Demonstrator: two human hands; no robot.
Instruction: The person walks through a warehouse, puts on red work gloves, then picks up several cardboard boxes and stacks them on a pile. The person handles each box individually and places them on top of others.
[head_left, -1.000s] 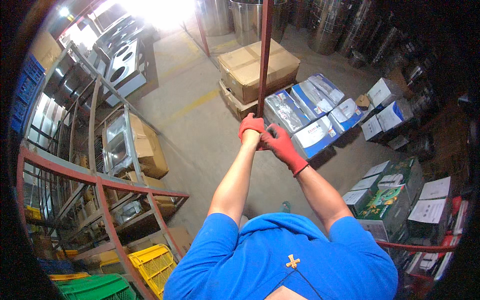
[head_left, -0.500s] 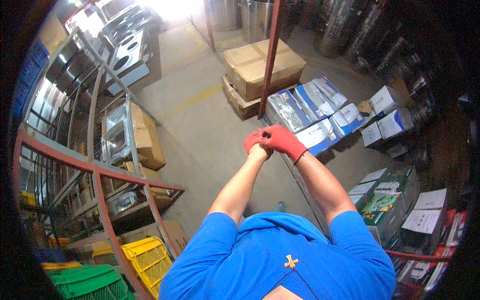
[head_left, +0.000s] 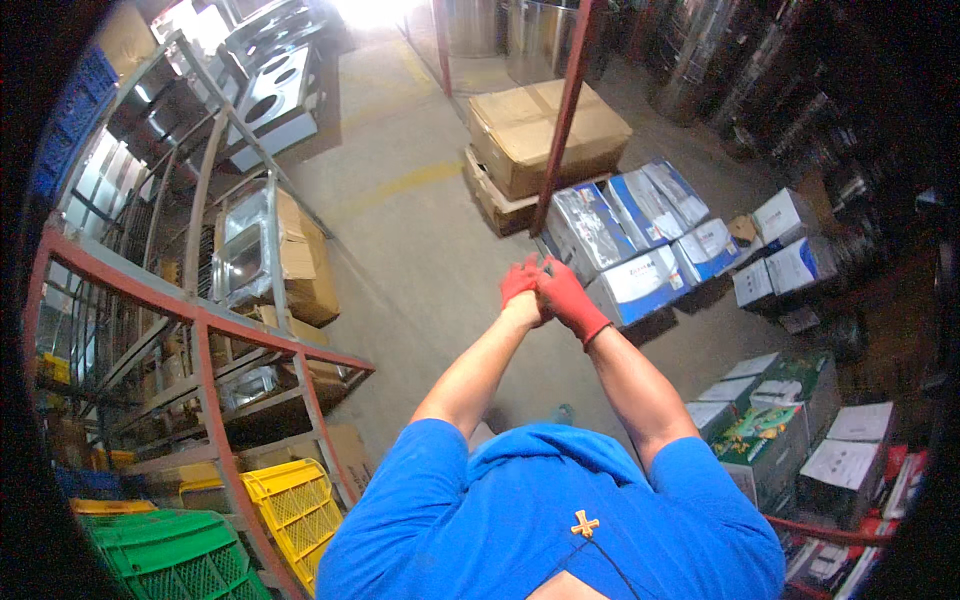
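Both hands meet in front of me at arm's length, each in a red work glove. My left hand has its fingers stretched out and slightly apart, its bare wrist showing below the glove. Against its side, my right hand is closed, apparently around the edge of the left red glove near the wrist. The right fingertips are partly hidden behind the left hand. No other object shows between the hands.
Blue and white boxes and brown cartons stand beyond my hands, beside a red post. A metal rack is on the left, with a yellow crate and a green crate. Green boxes sit at right.
The surroundings have shifted right and slightly down in view. My left fingers show more stretched and spread, while my right hand stays against the left.
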